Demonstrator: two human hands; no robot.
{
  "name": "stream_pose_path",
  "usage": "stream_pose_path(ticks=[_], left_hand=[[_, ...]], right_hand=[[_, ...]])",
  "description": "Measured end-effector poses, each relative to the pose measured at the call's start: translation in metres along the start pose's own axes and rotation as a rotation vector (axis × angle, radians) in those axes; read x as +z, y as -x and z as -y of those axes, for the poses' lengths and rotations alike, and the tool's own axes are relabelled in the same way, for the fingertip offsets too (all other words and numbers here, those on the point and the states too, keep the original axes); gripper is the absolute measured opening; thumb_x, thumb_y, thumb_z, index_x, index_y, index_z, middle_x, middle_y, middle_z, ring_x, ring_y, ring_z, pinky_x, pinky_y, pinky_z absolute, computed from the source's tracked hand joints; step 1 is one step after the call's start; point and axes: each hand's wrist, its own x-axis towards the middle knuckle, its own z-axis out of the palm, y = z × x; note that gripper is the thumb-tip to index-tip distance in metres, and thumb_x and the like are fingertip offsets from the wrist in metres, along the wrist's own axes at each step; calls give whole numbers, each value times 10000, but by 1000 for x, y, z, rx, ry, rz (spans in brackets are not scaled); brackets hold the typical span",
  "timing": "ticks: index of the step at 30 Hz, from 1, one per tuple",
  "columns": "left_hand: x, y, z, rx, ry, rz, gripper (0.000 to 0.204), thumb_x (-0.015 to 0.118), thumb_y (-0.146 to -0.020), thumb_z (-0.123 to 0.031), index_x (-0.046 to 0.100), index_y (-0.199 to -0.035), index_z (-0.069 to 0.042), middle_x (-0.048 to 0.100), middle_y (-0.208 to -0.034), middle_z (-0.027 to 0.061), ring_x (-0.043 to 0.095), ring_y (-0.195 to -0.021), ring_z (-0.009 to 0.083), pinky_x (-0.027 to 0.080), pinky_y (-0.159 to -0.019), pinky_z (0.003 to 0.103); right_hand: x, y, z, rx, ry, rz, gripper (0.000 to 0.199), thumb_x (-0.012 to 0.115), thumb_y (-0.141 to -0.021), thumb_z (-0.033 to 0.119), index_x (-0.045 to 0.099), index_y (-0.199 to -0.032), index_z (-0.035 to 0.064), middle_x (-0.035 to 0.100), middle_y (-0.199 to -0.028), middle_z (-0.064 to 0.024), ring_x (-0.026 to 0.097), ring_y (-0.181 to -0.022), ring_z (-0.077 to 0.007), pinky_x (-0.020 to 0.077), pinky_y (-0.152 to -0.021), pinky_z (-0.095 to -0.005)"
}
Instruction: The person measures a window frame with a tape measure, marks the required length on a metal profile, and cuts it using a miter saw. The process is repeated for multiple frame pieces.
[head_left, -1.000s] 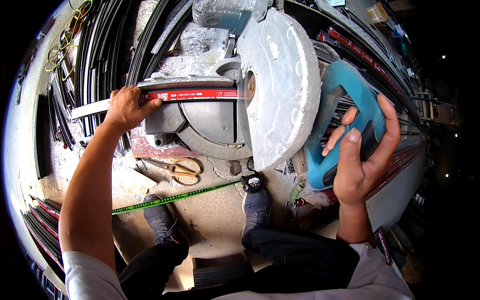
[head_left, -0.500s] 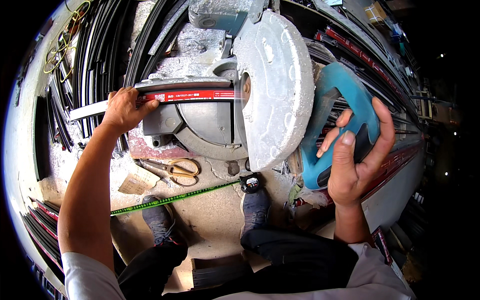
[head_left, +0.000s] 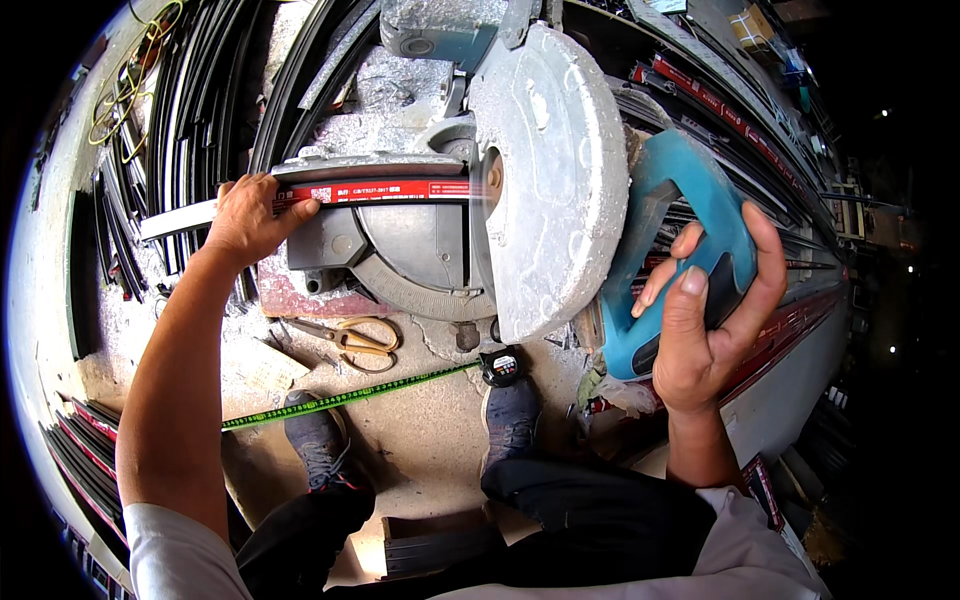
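Note:
My left hand [head_left: 246,215] is closed round a long metal profile [head_left: 400,189] with red printed film along it. The profile lies across the base of a miter saw [head_left: 400,240], against its fence. Its bare end sticks out to the left of my hand, and its right end passes behind the dusty round blade guard [head_left: 560,180]. The blade is mostly hidden by the guard. On the right, my right hand [head_left: 708,335] is closed round the saw's teal loop handle [head_left: 735,235], with fingers through the opening and thumb on the near side.
Scissors [head_left: 360,343] and a paper slip [head_left: 268,366] lie on the floor before the saw. A green tape measure [head_left: 350,397] stretches leftward from its black case [head_left: 501,367] by my shoes. Bundles of dark profiles [head_left: 205,110] lie at far left, more [head_left: 720,110] at right.
The paper slip by the scissors has shifted a little. Both hands, the profile and the saw look practically unmoved.

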Motion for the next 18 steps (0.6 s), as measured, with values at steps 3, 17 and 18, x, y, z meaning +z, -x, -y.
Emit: stream_pose_path(ticks=[3, 17, 18], left_hand=[[2, 0, 2, 26, 26, -43, 868, 598, -947, -846, 694, -967, 16, 678, -976, 202, 656, -1022, 381, 403, -1127, 517], [-2, 0, -1, 24, 11, -1, 829, 619, -969, -795, 710, -979, 29, 681, -974, 207, 655, -1015, 381, 410, -1098, 516], [-1, 0, 0, 31, 14, -13, 831, 618, -968, -797, 711, -984, 29, 681, -975, 208, 655, -1016, 381, 410, -1096, 515]], right_hand=[[0, 0, -1, -15, -6, 2, 650, 545, -1060, 5, 256, -1642, 31, 593, -1171, -141, 567, -713, -89, 538, -615, -256], [-1, 2, -5, -25, 0, 9, 648, 536, -1069, 7, 241, -1645, 29, 592, -1169, -143, 569, -714, -97, 539, -620, -260], [0, 2, -4, -25, -2, 7, 648, 536, -1069, 6, 241, -1645, 28, 592, -1170, -144, 569, -714, -98, 539, -621, -260]])
